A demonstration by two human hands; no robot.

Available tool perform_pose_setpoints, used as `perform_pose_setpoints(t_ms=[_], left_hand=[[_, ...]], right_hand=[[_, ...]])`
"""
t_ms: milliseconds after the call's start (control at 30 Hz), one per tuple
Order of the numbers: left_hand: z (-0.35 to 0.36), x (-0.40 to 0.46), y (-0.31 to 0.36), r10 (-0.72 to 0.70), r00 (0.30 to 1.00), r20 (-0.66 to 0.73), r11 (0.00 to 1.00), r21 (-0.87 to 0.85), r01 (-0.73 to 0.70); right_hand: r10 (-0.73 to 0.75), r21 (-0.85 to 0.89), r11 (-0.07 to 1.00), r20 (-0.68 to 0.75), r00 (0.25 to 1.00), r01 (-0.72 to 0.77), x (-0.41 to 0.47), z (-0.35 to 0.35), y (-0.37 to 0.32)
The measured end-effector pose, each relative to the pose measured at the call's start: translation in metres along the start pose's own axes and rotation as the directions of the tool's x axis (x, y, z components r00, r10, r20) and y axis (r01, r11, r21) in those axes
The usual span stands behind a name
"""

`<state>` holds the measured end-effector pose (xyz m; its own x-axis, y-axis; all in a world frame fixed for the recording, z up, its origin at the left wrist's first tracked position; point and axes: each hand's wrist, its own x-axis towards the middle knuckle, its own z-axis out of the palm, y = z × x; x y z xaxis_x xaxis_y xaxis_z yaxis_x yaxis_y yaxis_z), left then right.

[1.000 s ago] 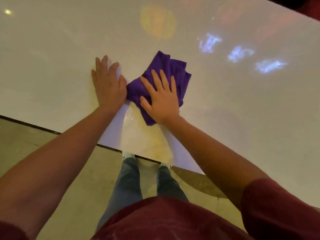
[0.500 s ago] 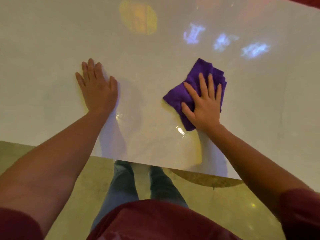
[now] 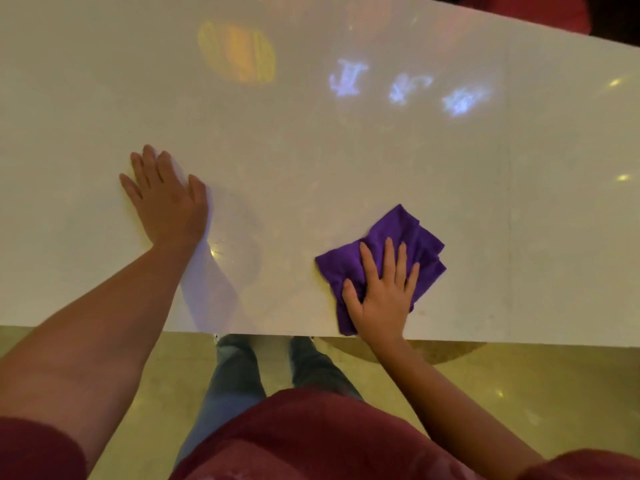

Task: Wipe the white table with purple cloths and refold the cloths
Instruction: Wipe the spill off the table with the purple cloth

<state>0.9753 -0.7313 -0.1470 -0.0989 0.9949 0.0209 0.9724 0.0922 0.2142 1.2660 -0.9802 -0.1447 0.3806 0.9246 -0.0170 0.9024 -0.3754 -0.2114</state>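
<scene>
A folded purple cloth (image 3: 394, 239) lies on the glossy white table (image 3: 311, 161), close to the near edge on the right. My right hand (image 3: 382, 294) presses flat on top of it, fingers spread, covering its near half. My left hand (image 3: 166, 199) rests flat on the bare tabletop well to the left, palm down with fingers apart, holding nothing. Only one cloth is in view.
The table's near edge (image 3: 519, 342) runs across just below my hands, with the yellowish floor (image 3: 519, 403) and my legs (image 3: 239, 372) beyond it. Coloured light reflections (image 3: 237, 51) shine on the far part of the table. A dark red seat (image 3: 540, 12) sits past the far right edge.
My right hand has slid the purple cloth to the right and toward the near edge, away from my left hand. My left hand has stayed flat in place.
</scene>
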Motion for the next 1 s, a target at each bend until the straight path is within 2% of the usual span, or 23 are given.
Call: perform_pose_setpoints(t_ms=[200,300,367,433,533,667,833,1000], left_hand=[[-0.003,0.003,-0.001,-0.005,0.999,0.041,0.999,-0.039,0.007],[-0.015,0.005,-0.011,0.007,0.999,0.052,0.982,-0.19,0.003],[-0.027,0.009,-0.037,0.066,0.998,-0.02,0.941,-0.33,-0.069],[-0.04,0.015,-0.086,0.078,0.99,-0.114,0.952,-0.285,-0.108],[-0.059,0.023,-0.191,-0.068,0.99,-0.123,0.991,-0.123,0.053],[-0.08,0.029,-0.328,-0.345,0.929,-0.133,0.937,0.004,0.349],[-0.088,0.049,-0.414,-0.416,0.906,-0.084,0.906,0.055,0.421],[-0.088,0.054,-0.428,-0.467,0.874,-0.135,0.881,-0.149,0.449]], right_hand=[[-0.225,0.031,0.974,0.011,0.974,0.225,0.007,0.025,-0.075],[-0.306,0.047,0.952,0.049,0.951,0.304,0.026,0.036,-0.116],[-0.357,0.049,0.934,0.047,0.933,0.355,0.039,0.043,-0.146],[-0.403,0.058,0.914,0.047,0.914,0.401,0.053,0.051,-0.181],[-0.465,0.057,0.885,0.079,0.882,0.462,0.066,0.061,-0.243],[-0.557,0.062,0.831,0.099,0.825,0.553,0.07,0.078,-0.33],[-0.625,0.078,0.78,0.11,0.773,0.621,0.064,0.096,-0.433],[-0.655,0.075,0.756,0.119,0.746,0.651,0.061,0.112,-0.517]])
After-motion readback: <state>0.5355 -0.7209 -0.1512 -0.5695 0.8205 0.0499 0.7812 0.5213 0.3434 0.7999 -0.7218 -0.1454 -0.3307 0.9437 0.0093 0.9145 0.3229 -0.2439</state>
